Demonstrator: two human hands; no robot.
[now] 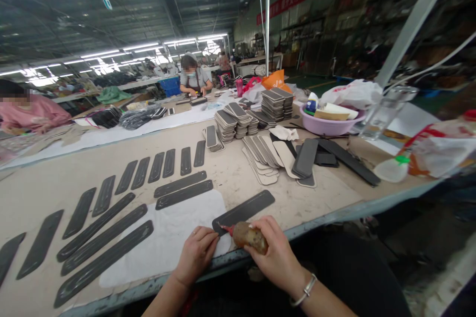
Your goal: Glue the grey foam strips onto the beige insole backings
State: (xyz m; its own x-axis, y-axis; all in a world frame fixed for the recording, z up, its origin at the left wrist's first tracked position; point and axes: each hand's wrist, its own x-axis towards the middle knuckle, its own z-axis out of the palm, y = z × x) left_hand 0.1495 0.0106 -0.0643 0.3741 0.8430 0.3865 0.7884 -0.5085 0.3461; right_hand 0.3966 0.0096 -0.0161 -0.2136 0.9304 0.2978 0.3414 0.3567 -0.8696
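Note:
My right hand [273,252] is wrapped round a brownish, stained glue bottle [250,237] with a red nozzle. The bottle is tipped to the left, its tip over the near left end of a dark grey, round-ended strip [247,209]. Fingers bent and pressed together, my left hand [197,253] holds that same end of the strip at the table's near edge. Left of it, several more dark strips [107,262] bear shiny lines along their outlines. A white sheet [174,235] lies partly under some of them.
Stacks of grey-and-beige pieces [226,124] stand behind, with fanned beige pieces [262,156] nearer. To the right are a purple basin [330,124], a clear squeeze bottle with green cap [392,169] and plastic bags [442,143]. A metal post [416,25] slants up; co-workers [195,79] sit beyond.

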